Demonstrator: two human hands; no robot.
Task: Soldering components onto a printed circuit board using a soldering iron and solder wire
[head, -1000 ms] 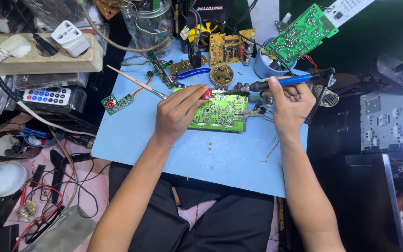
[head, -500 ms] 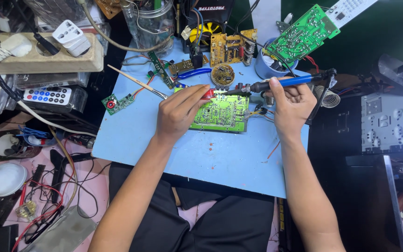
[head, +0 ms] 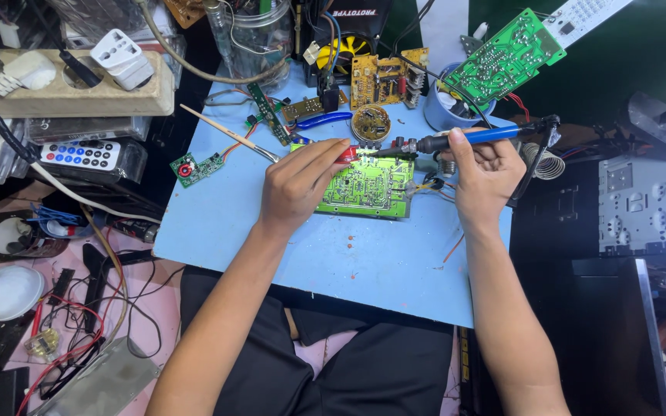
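Where left hand (head: 296,185) pinches a half-hidden red-tipped tool (head: 347,155), right hand (head: 486,176) grips blue-handled soldering iron (head: 456,140) over green circuit board (head: 367,187).

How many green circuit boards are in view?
4, perhaps more hidden in the clutter: a large board under both hands, a small board at the mat's left edge, a narrow strip at its top, a tilted board upper right.

Blue work mat (head: 333,262). Beige power strip (head: 63,96) with white travel adapter (head: 121,58), upper left. Small remote control (head: 82,154) with blue buttons below it. Yellow circuit board (head: 387,77) at mat's far edge; green circuit board (head: 502,58) tilted, upper right. Grey metal chassis (head: 649,204), right.
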